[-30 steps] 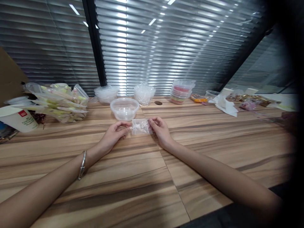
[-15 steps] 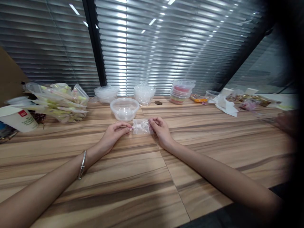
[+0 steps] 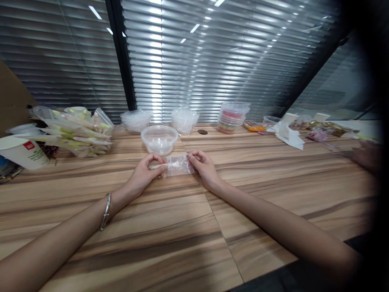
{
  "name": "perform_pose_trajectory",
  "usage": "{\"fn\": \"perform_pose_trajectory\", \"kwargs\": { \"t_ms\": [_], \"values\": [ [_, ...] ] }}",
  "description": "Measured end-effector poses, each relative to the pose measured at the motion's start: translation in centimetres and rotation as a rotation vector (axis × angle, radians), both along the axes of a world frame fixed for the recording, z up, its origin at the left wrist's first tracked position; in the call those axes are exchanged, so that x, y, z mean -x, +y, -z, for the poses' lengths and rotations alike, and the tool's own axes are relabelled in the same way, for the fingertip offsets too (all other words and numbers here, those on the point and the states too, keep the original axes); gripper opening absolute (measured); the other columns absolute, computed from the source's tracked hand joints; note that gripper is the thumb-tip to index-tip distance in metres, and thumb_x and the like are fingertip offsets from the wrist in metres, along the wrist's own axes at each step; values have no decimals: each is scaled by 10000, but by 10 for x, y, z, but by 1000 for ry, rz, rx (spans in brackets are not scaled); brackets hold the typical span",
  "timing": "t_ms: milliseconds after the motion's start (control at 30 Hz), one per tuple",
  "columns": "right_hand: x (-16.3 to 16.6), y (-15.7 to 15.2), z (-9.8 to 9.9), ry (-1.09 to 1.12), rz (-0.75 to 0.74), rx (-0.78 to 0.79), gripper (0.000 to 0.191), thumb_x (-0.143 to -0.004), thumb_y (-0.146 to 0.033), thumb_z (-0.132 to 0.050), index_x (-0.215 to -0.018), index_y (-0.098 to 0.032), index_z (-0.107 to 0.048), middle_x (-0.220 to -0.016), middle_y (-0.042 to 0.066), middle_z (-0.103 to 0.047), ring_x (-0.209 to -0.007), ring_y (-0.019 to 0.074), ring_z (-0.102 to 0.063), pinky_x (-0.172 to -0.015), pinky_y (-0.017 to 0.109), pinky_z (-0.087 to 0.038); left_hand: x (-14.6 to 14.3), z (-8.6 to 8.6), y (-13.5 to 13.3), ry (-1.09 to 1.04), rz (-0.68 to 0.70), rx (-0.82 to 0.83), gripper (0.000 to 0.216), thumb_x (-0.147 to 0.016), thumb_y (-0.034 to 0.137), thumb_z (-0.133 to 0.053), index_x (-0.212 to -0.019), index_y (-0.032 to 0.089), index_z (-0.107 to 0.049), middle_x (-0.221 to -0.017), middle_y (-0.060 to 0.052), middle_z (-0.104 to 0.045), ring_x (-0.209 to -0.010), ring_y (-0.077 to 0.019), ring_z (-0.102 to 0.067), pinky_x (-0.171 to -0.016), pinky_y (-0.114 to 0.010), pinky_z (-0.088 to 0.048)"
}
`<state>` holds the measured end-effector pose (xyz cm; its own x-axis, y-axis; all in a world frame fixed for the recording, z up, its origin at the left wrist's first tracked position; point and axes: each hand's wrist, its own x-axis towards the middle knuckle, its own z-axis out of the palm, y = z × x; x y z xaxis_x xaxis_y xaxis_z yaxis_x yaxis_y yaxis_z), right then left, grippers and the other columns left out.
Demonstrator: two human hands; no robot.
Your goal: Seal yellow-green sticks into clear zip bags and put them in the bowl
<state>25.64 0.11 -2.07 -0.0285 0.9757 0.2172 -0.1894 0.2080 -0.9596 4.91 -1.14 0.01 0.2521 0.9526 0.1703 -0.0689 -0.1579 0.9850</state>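
Between my hands, just above the wooden tabletop (image 3: 146,227), is a small clear plastic bag (image 3: 180,164) with shiny creases. My left hand (image 3: 148,169) pinches its left end between thumb and fingers. At the bag's right end, the thumb and fingertips of my right hand (image 3: 204,167) are closed on its edge. What the bag contains, if anything, is too small to make out. Right behind it stands a round clear plastic bowl (image 3: 159,140).
Along the back are clear lids or bowls (image 3: 135,121), another clear bowl (image 3: 185,120) and stacked tubs (image 3: 232,117). On the left stand a filled clear container (image 3: 79,136) and a paper cup (image 3: 26,152). Crumpled tissue (image 3: 289,134) and another person's hand (image 3: 366,156) are at right.
The bag has shifted slightly left and down, and its face has turned a little. My left fingers have curled further over its left end. My right fingertips moved slightly left.
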Motion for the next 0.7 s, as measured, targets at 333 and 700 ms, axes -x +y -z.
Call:
{"fn": "perform_pose_trajectory", "kwargs": {
  "t_ms": [333, 700],
  "values": [
    [-4, 1, 1, 38, 33, 57, 256, -721, -442, -660, -767, -214, -555, -616, -37, -556, -515, 87, -462, -464, 212, -327, 2, 1, 3, -240, 61, 125, 162, -735, 235, -642, -855, 138, -690, -1002, -85, -661, -858, -199, -631, -849, -341, -483],
    [-5, 5, 4, 83, 40, 34, 204, -724, -385, -672, -760, -211, -572, -640, -40, -546, -514, 77, -446, -483, 215, -328, 3, 4, 2, -33, 25, 17, 216, -731, 238, -674, -905, 189, -555, -846, -11, -637, -558, -71, -542, -550, -200, -435]
  ]
}}
